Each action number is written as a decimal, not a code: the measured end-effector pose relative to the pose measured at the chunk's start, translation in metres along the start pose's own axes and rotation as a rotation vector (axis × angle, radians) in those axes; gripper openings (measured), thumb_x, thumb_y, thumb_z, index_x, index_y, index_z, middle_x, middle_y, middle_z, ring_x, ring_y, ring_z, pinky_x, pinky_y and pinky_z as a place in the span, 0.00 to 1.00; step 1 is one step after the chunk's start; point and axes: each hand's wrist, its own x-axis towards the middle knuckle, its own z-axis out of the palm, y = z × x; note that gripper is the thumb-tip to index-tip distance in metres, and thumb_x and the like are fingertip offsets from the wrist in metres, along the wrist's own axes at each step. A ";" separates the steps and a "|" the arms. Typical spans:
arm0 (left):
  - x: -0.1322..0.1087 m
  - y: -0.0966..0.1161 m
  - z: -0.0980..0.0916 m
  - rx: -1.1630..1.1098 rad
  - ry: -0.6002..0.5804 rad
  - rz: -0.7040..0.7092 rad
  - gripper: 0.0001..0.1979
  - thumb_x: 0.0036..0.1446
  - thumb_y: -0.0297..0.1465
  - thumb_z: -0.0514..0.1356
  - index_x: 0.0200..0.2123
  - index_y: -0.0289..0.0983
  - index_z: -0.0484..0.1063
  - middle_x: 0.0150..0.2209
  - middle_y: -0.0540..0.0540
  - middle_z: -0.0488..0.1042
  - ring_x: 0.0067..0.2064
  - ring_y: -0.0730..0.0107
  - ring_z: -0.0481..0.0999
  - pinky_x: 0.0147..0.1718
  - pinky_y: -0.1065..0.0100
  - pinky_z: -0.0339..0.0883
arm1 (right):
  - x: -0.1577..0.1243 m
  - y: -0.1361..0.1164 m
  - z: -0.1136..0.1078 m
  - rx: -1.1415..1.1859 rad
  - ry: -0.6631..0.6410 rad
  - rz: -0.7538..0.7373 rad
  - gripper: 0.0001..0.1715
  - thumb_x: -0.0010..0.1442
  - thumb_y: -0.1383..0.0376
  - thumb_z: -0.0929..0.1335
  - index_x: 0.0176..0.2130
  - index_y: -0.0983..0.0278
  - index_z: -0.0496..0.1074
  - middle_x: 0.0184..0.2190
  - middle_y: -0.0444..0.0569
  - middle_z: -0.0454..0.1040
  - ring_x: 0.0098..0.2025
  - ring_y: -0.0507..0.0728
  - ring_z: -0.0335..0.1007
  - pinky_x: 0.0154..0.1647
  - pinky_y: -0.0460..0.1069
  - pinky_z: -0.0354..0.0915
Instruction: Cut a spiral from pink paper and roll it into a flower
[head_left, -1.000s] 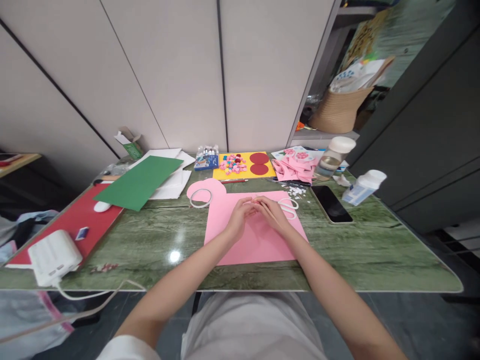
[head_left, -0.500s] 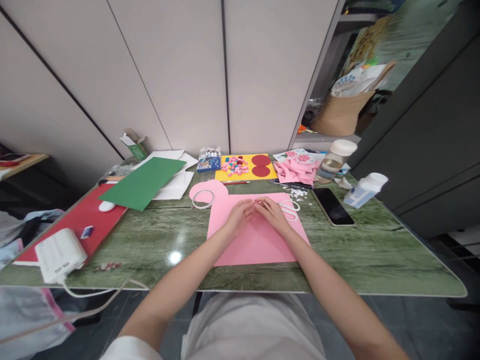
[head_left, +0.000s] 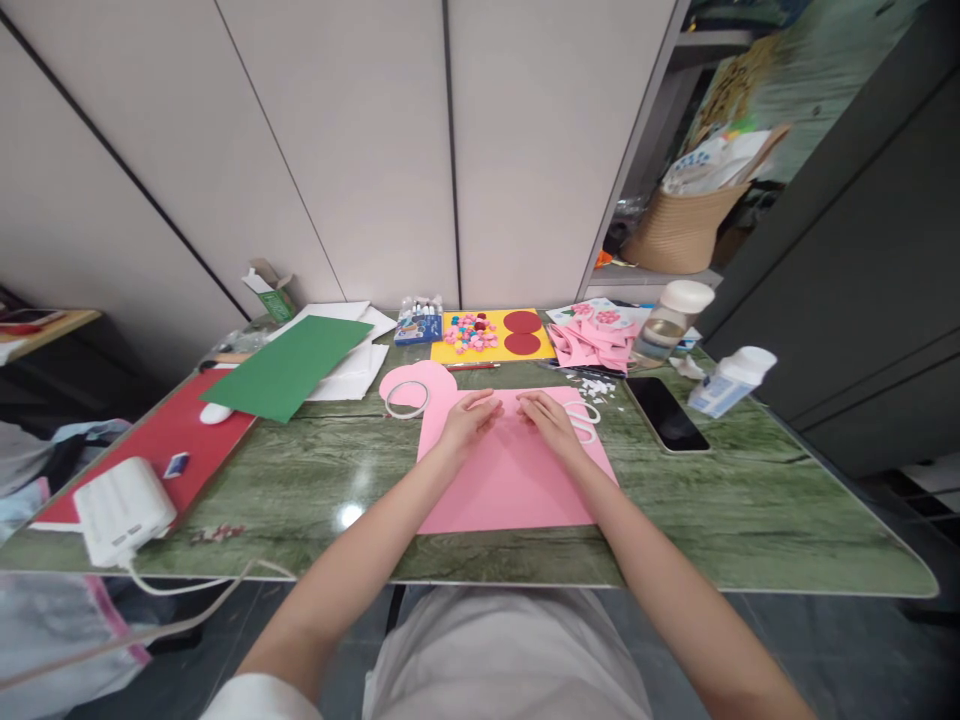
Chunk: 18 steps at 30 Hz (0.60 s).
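Over pink paper [head_left: 517, 490], hands [head_left: 466, 426] [head_left: 551, 424] apart, loosely curled, perhaps touching it

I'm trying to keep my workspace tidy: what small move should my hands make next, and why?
Perhaps slide the scissors off the pink sheet with your right hand. Their white handles lie across the sheet's right edge, right beside that hand, and nothing is visibly held there or in your left hand.
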 end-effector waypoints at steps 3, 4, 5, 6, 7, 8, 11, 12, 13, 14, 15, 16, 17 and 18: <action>0.002 0.003 -0.002 0.000 -0.003 0.029 0.23 0.42 0.28 0.67 0.43 0.35 0.67 0.31 0.48 0.75 0.33 0.75 0.76 0.40 0.70 0.66 | 0.000 0.001 0.000 0.024 0.009 0.018 0.19 0.54 0.53 0.64 0.37 0.66 0.70 0.28 0.46 0.70 0.30 0.52 0.66 0.32 0.46 0.62; 0.003 0.004 -0.002 0.003 -0.005 0.042 0.23 0.42 0.28 0.67 0.43 0.36 0.66 0.31 0.48 0.75 0.33 0.75 0.76 0.40 0.70 0.66 | 0.001 0.001 0.000 0.032 0.014 0.025 0.19 0.54 0.53 0.65 0.37 0.66 0.69 0.29 0.46 0.70 0.30 0.52 0.67 0.32 0.47 0.62; 0.004 0.006 -0.003 0.009 -0.009 0.054 0.23 0.42 0.28 0.67 0.43 0.36 0.66 0.30 0.48 0.75 0.33 0.75 0.76 0.40 0.70 0.66 | 0.001 0.002 0.000 0.042 0.019 0.031 0.19 0.54 0.53 0.65 0.38 0.66 0.69 0.29 0.46 0.70 0.30 0.52 0.67 0.32 0.47 0.63; 0.005 0.008 -0.003 0.018 -0.017 0.063 0.23 0.42 0.28 0.67 0.43 0.36 0.66 0.30 0.48 0.75 0.33 0.75 0.76 0.39 0.70 0.66 | 0.001 0.002 -0.001 0.051 0.024 0.037 0.20 0.54 0.53 0.65 0.38 0.66 0.69 0.29 0.46 0.70 0.30 0.52 0.67 0.32 0.47 0.63; 0.006 0.010 -0.004 0.028 -0.025 0.071 0.24 0.42 0.28 0.67 0.43 0.36 0.65 0.30 0.48 0.75 0.32 0.74 0.76 0.39 0.69 0.66 | 0.001 0.002 -0.001 0.060 0.027 0.041 0.20 0.54 0.52 0.65 0.38 0.66 0.69 0.29 0.46 0.70 0.29 0.52 0.67 0.32 0.47 0.63; 0.007 0.012 -0.005 0.039 -0.032 0.079 0.24 0.41 0.29 0.67 0.44 0.36 0.65 0.30 0.48 0.75 0.32 0.74 0.76 0.38 0.69 0.67 | 0.000 0.001 -0.002 0.068 0.029 0.044 0.20 0.54 0.53 0.65 0.39 0.66 0.69 0.29 0.46 0.70 0.29 0.51 0.67 0.32 0.47 0.63; 0.011 0.014 -0.010 0.074 -0.032 0.111 0.24 0.41 0.29 0.67 0.44 0.36 0.65 0.29 0.48 0.75 0.31 0.75 0.76 0.37 0.69 0.67 | -0.003 -0.006 -0.003 0.087 0.032 0.037 0.19 0.55 0.53 0.64 0.40 0.65 0.69 0.29 0.45 0.70 0.30 0.51 0.67 0.34 0.47 0.63; 0.013 0.014 -0.012 0.087 -0.025 0.123 0.24 0.42 0.29 0.67 0.44 0.36 0.65 0.29 0.49 0.74 0.30 0.75 0.75 0.37 0.69 0.67 | -0.004 -0.009 -0.003 0.090 0.035 0.032 0.19 0.56 0.53 0.64 0.40 0.65 0.69 0.30 0.45 0.70 0.31 0.51 0.67 0.34 0.47 0.63; 0.016 0.014 -0.013 0.103 -0.018 0.131 0.24 0.42 0.29 0.66 0.44 0.36 0.65 0.29 0.49 0.74 0.30 0.76 0.75 0.37 0.69 0.67 | -0.005 -0.012 -0.004 0.093 0.042 0.029 0.19 0.56 0.53 0.64 0.40 0.64 0.69 0.30 0.45 0.70 0.31 0.51 0.67 0.34 0.47 0.63; 0.020 0.013 -0.014 0.122 -0.010 0.136 0.23 0.44 0.29 0.66 0.45 0.35 0.65 0.30 0.49 0.74 0.30 0.76 0.75 0.38 0.68 0.67 | -0.006 -0.016 -0.004 0.094 0.048 0.026 0.19 0.56 0.53 0.64 0.40 0.64 0.69 0.30 0.45 0.70 0.31 0.51 0.67 0.35 0.47 0.63; 0.026 0.013 -0.013 0.146 -0.005 0.137 0.23 0.45 0.29 0.65 0.45 0.35 0.64 0.31 0.48 0.74 0.31 0.76 0.75 0.39 0.68 0.68 | -0.007 -0.019 -0.005 0.094 0.054 0.024 0.18 0.57 0.54 0.64 0.40 0.64 0.69 0.30 0.46 0.70 0.31 0.51 0.67 0.35 0.47 0.63; 0.033 0.014 -0.012 0.173 0.000 0.137 0.22 0.46 0.29 0.64 0.46 0.34 0.64 0.32 0.47 0.74 0.32 0.75 0.75 0.40 0.67 0.68 | -0.008 -0.022 -0.006 0.094 0.058 0.023 0.18 0.57 0.54 0.64 0.40 0.65 0.69 0.31 0.46 0.70 0.31 0.51 0.67 0.35 0.47 0.63; 0.043 0.016 -0.009 0.204 0.011 0.141 0.21 0.48 0.29 0.63 0.46 0.33 0.64 0.33 0.46 0.74 0.33 0.75 0.75 0.41 0.66 0.68 | -0.009 -0.025 -0.007 0.093 0.058 0.025 0.18 0.57 0.54 0.63 0.40 0.65 0.69 0.31 0.46 0.70 0.31 0.51 0.67 0.35 0.47 0.63; 0.054 0.019 -0.005 0.241 0.021 0.145 0.21 0.49 0.28 0.63 0.47 0.32 0.64 0.35 0.45 0.74 0.35 0.74 0.75 0.42 0.66 0.68 | -0.009 -0.028 -0.008 0.092 0.059 0.026 0.18 0.57 0.54 0.63 0.40 0.65 0.69 0.31 0.46 0.70 0.31 0.51 0.67 0.35 0.47 0.63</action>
